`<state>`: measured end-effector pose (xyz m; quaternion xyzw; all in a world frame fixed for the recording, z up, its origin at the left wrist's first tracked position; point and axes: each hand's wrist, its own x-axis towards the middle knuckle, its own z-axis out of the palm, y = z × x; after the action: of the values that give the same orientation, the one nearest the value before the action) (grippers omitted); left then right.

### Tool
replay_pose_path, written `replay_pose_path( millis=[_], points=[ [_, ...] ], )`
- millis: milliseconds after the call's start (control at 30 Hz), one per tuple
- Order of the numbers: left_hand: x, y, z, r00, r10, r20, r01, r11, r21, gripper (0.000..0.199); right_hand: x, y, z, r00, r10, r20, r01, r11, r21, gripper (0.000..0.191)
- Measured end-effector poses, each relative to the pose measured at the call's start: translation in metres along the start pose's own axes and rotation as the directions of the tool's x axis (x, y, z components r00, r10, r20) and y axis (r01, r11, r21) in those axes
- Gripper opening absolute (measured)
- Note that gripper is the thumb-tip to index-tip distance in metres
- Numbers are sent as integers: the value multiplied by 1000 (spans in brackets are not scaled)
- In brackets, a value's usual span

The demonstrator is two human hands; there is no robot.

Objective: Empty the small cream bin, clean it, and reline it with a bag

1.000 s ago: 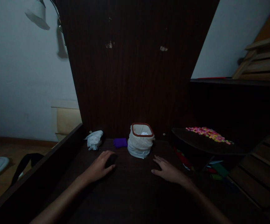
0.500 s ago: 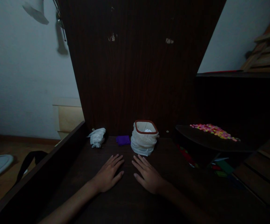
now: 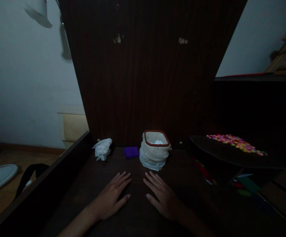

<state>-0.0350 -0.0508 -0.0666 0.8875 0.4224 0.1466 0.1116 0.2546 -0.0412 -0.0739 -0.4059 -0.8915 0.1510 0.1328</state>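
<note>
My left hand (image 3: 113,197) lies palm down on the dark wooden desk (image 3: 130,227), fingers stretched out and thumb apart, holding nothing. Beside it, my right hand (image 3: 162,197) rests flat in the same way, just in front of a small bin (image 3: 154,158). The bin has a brown square rim and a white bag liner, with something white inside. Left of the bin is a folded purple cloth-like item (image 3: 131,152). Farther left sits a crumpled white plastic bag (image 3: 103,149). Both hands are apart from these things.
A dark upright panel (image 3: 143,82) closes off the back. A low side board (image 3: 46,174) runs along the left. At right, a curved shelf (image 3: 214,153) carries a strip of pink and yellow petal-like pieces (image 3: 234,141), with red and green items beneath.
The view has shifted slightly, so the hands and desk things sit a little lower in the picture. Both hands stay flat and spread, and nothing has been taken hold of.
</note>
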Motion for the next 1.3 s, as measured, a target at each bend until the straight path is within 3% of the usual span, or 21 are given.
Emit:
replay_pose_path(
  millis=[367,600,1133,1300],
  points=[
    [1,-4,-5,998,54,20,-53,998,-40,58,-2,0,-3,1000,-4,-8,5,999,54,54],
    [3,0,-10,996,24,87,-19,998,-55,56,0,-1,-7,998,10,62,-13,999,46,55],
    [-2,0,-9,996,57,63,-54,997,-61,67,-4,6,-3,1000,-16,7,16,997,76,58],
    [-1,0,-9,997,54,63,-52,998,-46,67,-3,4,-7,999,-4,49,1,998,66,58]
  ],
)
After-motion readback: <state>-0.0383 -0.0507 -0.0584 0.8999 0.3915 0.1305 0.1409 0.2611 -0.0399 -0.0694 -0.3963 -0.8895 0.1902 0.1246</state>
